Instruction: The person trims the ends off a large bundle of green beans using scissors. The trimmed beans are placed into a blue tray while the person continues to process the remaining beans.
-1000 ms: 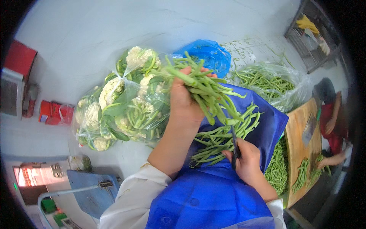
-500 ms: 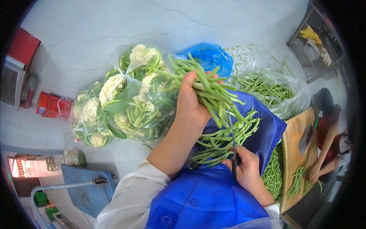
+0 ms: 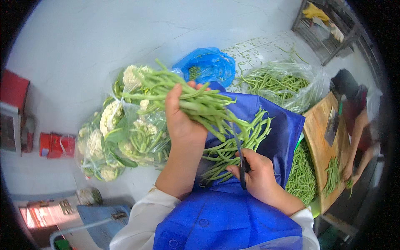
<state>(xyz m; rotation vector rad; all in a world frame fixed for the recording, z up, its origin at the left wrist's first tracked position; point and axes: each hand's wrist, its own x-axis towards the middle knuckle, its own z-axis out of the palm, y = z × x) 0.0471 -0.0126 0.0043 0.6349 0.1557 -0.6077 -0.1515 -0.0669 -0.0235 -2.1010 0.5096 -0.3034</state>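
Observation:
My left hand (image 3: 184, 131) is wrapped round a thick bunch of green beans (image 3: 189, 98), raised above my lap. My right hand (image 3: 263, 177) grips black-handled scissors (image 3: 243, 175); their thin blade points up toward the lower ends of the bunch. Parts of the handles are hidden by my fingers. Beneath both hands, a pile of loose green beans (image 3: 256, 134) lies on my blue apron (image 3: 281, 118).
Clear bags of cauliflower (image 3: 111, 114) stand at left. A blue plastic bag (image 3: 218, 66) with green scraps and a clear bag of beans (image 3: 283, 83) lie ahead. At right, a co-worker's hand (image 3: 347, 171) is near beans on a wooden board (image 3: 314, 125), beside a cleaver (image 3: 332, 125).
The view has shifted, and surroundings sit differently in it. My left hand and its bunch appear further left, the beans tilted more level. The scissors lean more to the left.

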